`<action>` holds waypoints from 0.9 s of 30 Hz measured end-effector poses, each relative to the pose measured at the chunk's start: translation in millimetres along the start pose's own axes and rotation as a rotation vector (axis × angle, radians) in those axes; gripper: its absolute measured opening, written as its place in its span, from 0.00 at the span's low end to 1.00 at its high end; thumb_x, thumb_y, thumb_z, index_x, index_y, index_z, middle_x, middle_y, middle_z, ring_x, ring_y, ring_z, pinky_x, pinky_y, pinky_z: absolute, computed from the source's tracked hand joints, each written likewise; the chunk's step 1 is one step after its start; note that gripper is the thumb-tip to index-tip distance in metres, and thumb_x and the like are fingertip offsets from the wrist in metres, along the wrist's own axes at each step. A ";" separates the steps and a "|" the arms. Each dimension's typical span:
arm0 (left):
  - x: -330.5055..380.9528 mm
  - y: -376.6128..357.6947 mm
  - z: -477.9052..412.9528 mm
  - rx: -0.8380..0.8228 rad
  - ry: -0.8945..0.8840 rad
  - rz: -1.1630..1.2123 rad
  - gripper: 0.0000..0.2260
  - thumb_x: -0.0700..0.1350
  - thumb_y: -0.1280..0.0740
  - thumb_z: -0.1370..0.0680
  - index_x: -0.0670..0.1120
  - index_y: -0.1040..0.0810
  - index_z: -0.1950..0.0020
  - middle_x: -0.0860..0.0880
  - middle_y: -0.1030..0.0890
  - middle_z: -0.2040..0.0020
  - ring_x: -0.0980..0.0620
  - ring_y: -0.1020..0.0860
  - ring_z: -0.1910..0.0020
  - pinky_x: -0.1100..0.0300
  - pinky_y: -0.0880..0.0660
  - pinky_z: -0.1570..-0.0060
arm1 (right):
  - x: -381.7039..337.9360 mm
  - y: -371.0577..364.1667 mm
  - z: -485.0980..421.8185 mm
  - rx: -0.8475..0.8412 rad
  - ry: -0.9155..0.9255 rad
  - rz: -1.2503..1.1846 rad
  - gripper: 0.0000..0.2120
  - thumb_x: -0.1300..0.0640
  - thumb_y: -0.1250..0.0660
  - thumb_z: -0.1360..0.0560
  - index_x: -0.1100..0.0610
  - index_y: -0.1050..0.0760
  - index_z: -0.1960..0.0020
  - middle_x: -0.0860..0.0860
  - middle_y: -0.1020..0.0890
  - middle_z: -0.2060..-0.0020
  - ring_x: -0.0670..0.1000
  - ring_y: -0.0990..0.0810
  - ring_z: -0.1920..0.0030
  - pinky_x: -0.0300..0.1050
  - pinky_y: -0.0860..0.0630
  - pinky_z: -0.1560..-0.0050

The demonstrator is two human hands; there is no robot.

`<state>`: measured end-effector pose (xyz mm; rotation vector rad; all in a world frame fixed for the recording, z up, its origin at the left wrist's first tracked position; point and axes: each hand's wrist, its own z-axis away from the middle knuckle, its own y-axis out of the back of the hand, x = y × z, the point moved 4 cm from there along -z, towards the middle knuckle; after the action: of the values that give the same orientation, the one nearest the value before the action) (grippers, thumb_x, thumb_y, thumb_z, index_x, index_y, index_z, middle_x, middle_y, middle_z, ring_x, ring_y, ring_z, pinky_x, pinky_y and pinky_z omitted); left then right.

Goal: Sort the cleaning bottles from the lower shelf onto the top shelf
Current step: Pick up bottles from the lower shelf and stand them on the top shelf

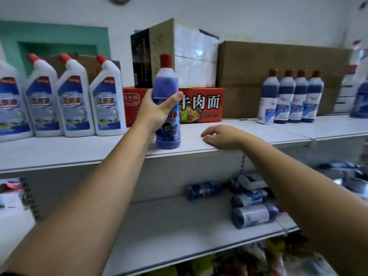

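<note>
My left hand (157, 112) is wrapped around a purple bottle (167, 84) with a red cap, which stands upright on the white top shelf (79, 154). Resting flat on the same shelf's front edge, my right hand (221, 136) holds nothing and its fingers are loosely spread. To the left on the top shelf stand several white angled-neck toilet cleaner bottles (107, 98). A row of dark blue bottles (288, 98) with red caps stands at the right. On the lower shelf (169, 226), several dark blue bottles (253, 214) lie on their sides under my right forearm.
A red noodle carton (203, 104) and brown cardboard boxes (249, 64) line the back of the top shelf behind the purple bottle. More bottles stand at the far right (358, 92). Colourful packaged goods (249, 259) fill the shelf below the lower one.
</note>
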<state>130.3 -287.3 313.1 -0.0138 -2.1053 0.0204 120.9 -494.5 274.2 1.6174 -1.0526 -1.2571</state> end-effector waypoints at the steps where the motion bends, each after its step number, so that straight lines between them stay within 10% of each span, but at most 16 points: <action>1: -0.4 -24.8 0.2 -0.006 -0.009 0.013 0.25 0.58 0.20 0.32 0.52 0.24 0.41 0.52 0.17 0.45 0.51 0.17 0.46 0.47 0.21 0.40 | 20.9 7.9 8.9 0.015 -0.018 0.002 0.16 0.50 0.39 0.19 0.51 0.22 0.33 0.49 0.22 0.33 0.52 0.25 0.34 0.46 0.32 0.32; 8: 0.6 -199.7 8.9 -0.115 -0.008 0.078 0.40 0.68 0.22 0.44 0.51 0.24 0.38 0.51 0.17 0.44 0.49 0.17 0.46 0.46 0.21 0.40 | 177.0 59.0 73.9 0.186 -0.171 0.036 0.17 0.46 0.40 0.19 0.51 0.21 0.36 0.53 0.20 0.36 0.55 0.23 0.38 0.47 0.28 0.38; 16: -8.5 -371.5 -1.5 -0.280 0.015 0.124 0.26 0.58 0.23 0.30 0.52 0.28 0.38 0.49 0.19 0.44 0.49 0.19 0.45 0.46 0.23 0.40 | 306.6 101.4 110.2 0.255 -0.262 0.102 0.19 0.47 0.44 0.17 0.54 0.23 0.33 0.58 0.21 0.35 0.60 0.24 0.37 0.49 0.27 0.39; 27: -26.8 -567.3 -35.5 -0.381 0.089 0.178 0.36 0.64 0.21 0.42 0.52 0.26 0.40 0.46 0.18 0.45 0.45 0.17 0.48 0.42 0.20 0.44 | 468.2 154.2 103.3 0.260 -0.296 0.107 0.18 0.49 0.44 0.17 0.53 0.22 0.34 0.54 0.20 0.35 0.57 0.23 0.37 0.50 0.27 0.36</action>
<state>173.6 -854.6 319.7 -0.4228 -1.9843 -0.2693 72.0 -995.6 260.9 1.5687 -1.5196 -1.3584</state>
